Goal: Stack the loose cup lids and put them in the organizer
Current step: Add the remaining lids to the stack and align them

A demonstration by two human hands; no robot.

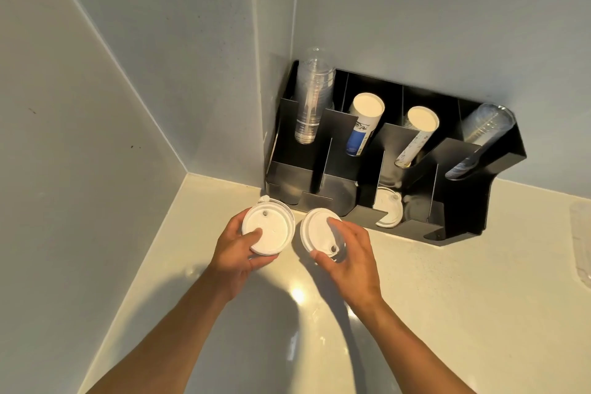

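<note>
Head view shows both hands over the pale worktop [415, 281], just in front of the black organizer [499, 201]. The left hand [236, 253] has its fingers closed around a small stack of white lids [268, 227], thumb on top, so the stack does not slide apart. The right hand [348, 256] grips a single lid [316, 230] by its rim, close beside the stack, probably to set it on top. Another lid [387, 211] already leans in a lower front compartment, below the paper cups [364, 125], where I think these will go.
</note>
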